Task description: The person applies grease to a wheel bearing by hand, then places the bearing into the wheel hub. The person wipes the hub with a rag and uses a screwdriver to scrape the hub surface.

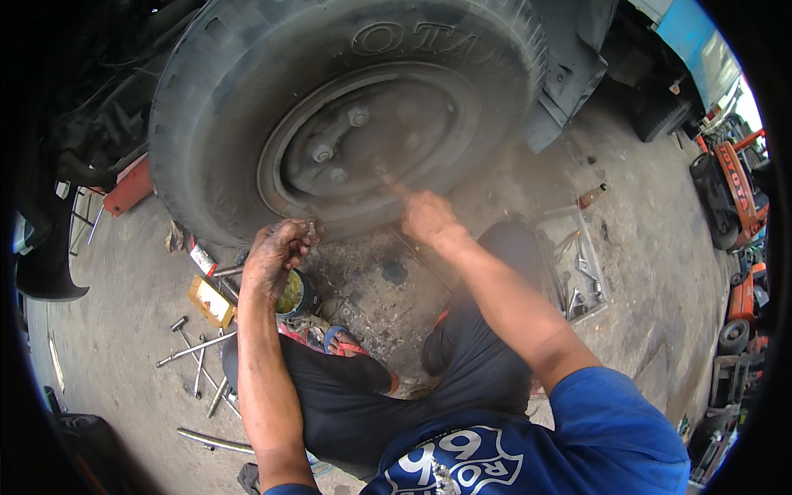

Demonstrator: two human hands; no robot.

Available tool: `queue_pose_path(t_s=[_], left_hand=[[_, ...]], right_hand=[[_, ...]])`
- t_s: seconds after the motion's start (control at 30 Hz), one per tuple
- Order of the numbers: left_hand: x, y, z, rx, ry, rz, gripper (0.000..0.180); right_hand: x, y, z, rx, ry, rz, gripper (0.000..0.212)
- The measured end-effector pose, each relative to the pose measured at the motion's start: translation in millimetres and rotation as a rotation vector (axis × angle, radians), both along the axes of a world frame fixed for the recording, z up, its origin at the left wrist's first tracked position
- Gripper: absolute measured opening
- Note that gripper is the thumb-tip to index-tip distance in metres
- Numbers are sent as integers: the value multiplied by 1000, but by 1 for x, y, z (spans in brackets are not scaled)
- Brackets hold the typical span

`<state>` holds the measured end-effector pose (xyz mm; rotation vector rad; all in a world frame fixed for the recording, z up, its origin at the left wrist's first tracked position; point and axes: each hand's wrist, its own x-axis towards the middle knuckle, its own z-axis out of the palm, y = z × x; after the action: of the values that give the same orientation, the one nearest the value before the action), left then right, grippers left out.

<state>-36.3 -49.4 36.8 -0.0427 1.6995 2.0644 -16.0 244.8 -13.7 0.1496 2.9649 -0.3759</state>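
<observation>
A large black tyre (pixel 219 157) on a dusty steel wheel rim (pixel 276 157) fills the space before me. Wheel nuts (pixel 323 152) sit on studs around its hub, and the rim's right half is hazy. My left hand (pixel 279 254) is closed in front of the tyre's lower edge, fingers curled around something small that I cannot make out. My right hand (pixel 429 219) reaches up toward the rim's lower part. Its fingers are smeared, and whether they hold anything cannot be seen. Below my left hand stands a dark tub (pixel 305 299) with yellowish-green contents.
Wrenches and bars (pixel 198 351) lie on the concrete at left, beside a yellow box (pixel 211 303) and a white-and-red tube (pixel 201 258). A metal tray (pixel 601 280) of tools is at right, near a small bottle (pixel 592 195). An orange forklift (pixel 734 186) stands farther right.
</observation>
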Motion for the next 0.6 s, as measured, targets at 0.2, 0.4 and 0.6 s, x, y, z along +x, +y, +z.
queue_pose_path(t_s=[0.2, 0.4, 0.6], left_hand=[[3, -6, 0, -51, 59, -5, 23], [1, -21, -4, -110, 96, -7, 23], [-1, -55, 7, 46, 117, 172, 23]], right_hand=[[2, 15, 44, 340, 139, 138, 76], [7, 18, 69, 430, 186, 229, 73], [49, -32, 29, -5, -35, 377, 65]])
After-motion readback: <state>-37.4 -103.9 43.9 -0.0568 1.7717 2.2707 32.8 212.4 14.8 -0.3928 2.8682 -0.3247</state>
